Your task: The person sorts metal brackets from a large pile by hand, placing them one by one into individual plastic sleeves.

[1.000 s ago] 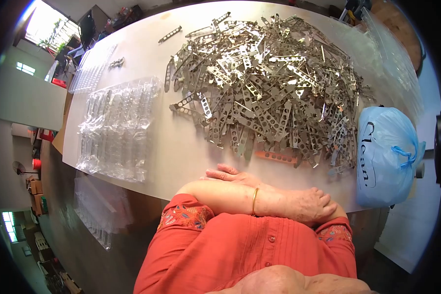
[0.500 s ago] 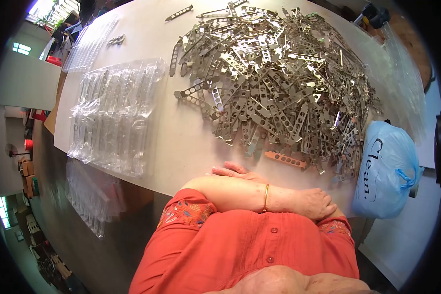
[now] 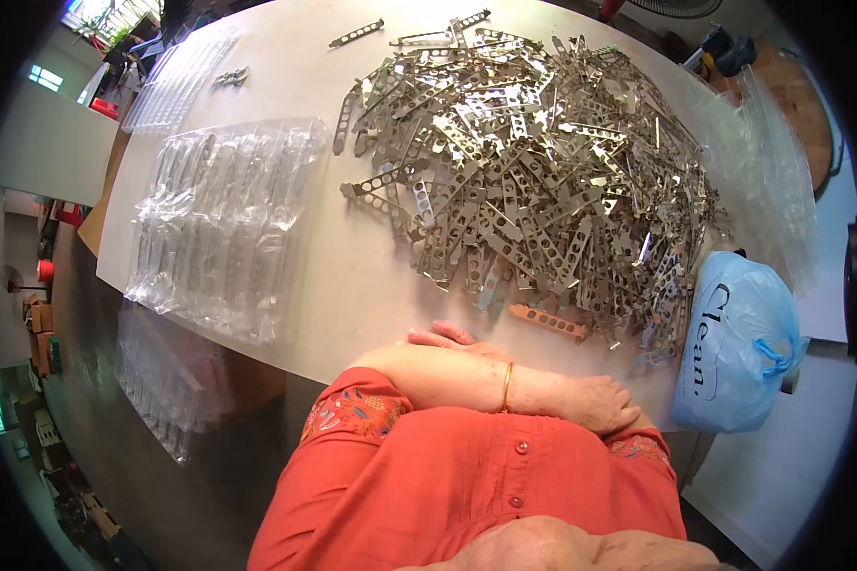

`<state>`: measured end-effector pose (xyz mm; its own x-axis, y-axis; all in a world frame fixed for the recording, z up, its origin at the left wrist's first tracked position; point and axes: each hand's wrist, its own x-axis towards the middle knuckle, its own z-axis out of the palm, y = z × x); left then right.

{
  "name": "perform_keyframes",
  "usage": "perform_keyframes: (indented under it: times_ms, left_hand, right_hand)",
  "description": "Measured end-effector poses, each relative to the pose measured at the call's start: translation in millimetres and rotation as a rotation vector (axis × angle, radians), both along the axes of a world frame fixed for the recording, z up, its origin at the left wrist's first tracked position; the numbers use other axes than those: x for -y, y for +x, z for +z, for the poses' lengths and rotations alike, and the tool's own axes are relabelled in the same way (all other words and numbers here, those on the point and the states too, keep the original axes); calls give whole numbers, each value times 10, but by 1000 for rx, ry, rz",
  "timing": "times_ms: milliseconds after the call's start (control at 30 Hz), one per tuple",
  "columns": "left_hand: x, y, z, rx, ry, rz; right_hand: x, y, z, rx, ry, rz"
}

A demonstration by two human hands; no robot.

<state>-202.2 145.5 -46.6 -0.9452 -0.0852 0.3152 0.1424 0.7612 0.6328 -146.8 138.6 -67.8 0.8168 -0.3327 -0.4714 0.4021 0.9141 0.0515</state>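
Observation:
My arms are folded at the near edge of the table, the left forearm with its gold bangle (image 3: pixel 508 387) lying over the right. At the right, my left hand (image 3: pixel 603 403) rests with curled fingers on my right arm. My right hand (image 3: pixel 448 337) comes out under the left forearm, fingers stretched out, partly hidden and holding nothing. Just beyond the arms lies a large heap of flat metal strips with round holes (image 3: pixel 533 181). An orange holed strip (image 3: pixel 548 321) lies at the heap's near edge, close to my right hand.
Clear plastic trays (image 3: pixel 224 233) lie at the left, with another clear tray (image 3: pixel 162 81) behind. Below the table edge is more clear plastic (image 3: pixel 167 381). A tied blue bag (image 3: pixel 741 343) stands right; plastic bags (image 3: pixel 762 181) lie behind it. A fan (image 3: pixel 676 8) shows at the back.
The camera view has shifted slightly, so the table's contents appear a little lower. Both arms stay folded, and the strips and trays have not moved.

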Motion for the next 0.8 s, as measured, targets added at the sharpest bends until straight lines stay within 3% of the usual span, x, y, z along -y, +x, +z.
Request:
perform_keyframes:
  times_ms: [67,200,267,300,367,400,467,500,567,600,667,700,733,800]
  left_hand:
    - [-15,12,21,-21,8,-12]
    - [-24,46,86,23,-12,-13]
    - [-7,59,96,56,-35,-14]
    - [-6,58,83,38,-27,-20]
    - [1,58,74,18,-15,-26]
    - [2,51,82,43,-41,-34]
    - [21,46,89,68,-64,-31]
    - [25,54,90,54,-50,-34]
    - [28,68,81,42,-37,-26]
    - [25,56,69,66,-22,-38]
    - [27,2,61,85,-31,-37]
    - [22,-25,60,94,6,-57]
    - [45,-38,32,105,47,-78]
    - [48,-13,18,86,72,-64]
  right_hand:
    - [34,15,187,-196,-167,109]
    - [-28,38,109,-223,-180,63]
    - [-53,17,-224,-221,-562,216]
    - [-76,-9,-278,-215,-558,213]
    - [-76,-51,-277,-168,-1241,136]
    - [-72,-50,-225,-167,-1240,139]
    - [-65,-35,-102,55,-77,-12]
    - [-69,-33,-128,59,-74,-4]
    - [-98,-56,-233,-190,-561,160]
    - [-107,-60,-370,-188,-566,170]
    - [-92,-66,-731,-291,-1240,460]
    - [-147,-23,-739,-16,-1015,199]
    - [-100,-49,-770,-11,-1036,208]
    - [-117,-82,-555,-280,-1335,335]
